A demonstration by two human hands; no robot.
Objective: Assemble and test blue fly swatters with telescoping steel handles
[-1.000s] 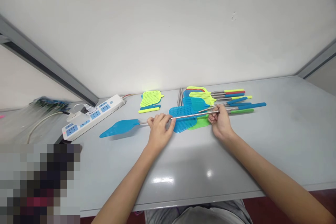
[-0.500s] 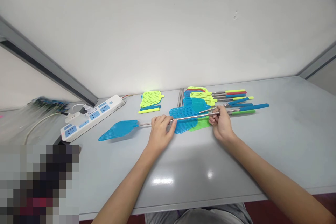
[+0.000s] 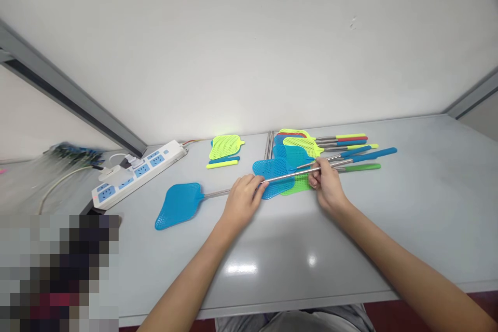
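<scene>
A blue fly swatter point(image 3: 179, 205) with a long extended metal rod lies across both hands, its paddle to the left and its blue grip to the right. My left hand point(image 3: 244, 196) is closed around the rod nearer the paddle. Further right, my right hand point(image 3: 326, 182) pinches the same rod close to the grip. Just behind the rod lies a pile of swatters: a blue paddle point(image 3: 274, 174), a green paddle point(image 3: 298, 185) partly covered, and a yellow paddle point(image 3: 301, 146). Their handles point right, among them a green handle point(image 3: 361, 167).
A yellow swatter head point(image 3: 225, 146) lies at the back with a yellow handle tube point(image 3: 222, 164) in front. Two thin metal rods point(image 3: 268, 144) rest beside the pile. At left is a white power strip point(image 3: 136, 174) with plugs and cables, near clear plastic bags point(image 3: 66, 166).
The held swatter's paddle has turned to face up more broadly and dipped toward the table's front. Both hands keep hold of the rod, with the left slightly further right.
</scene>
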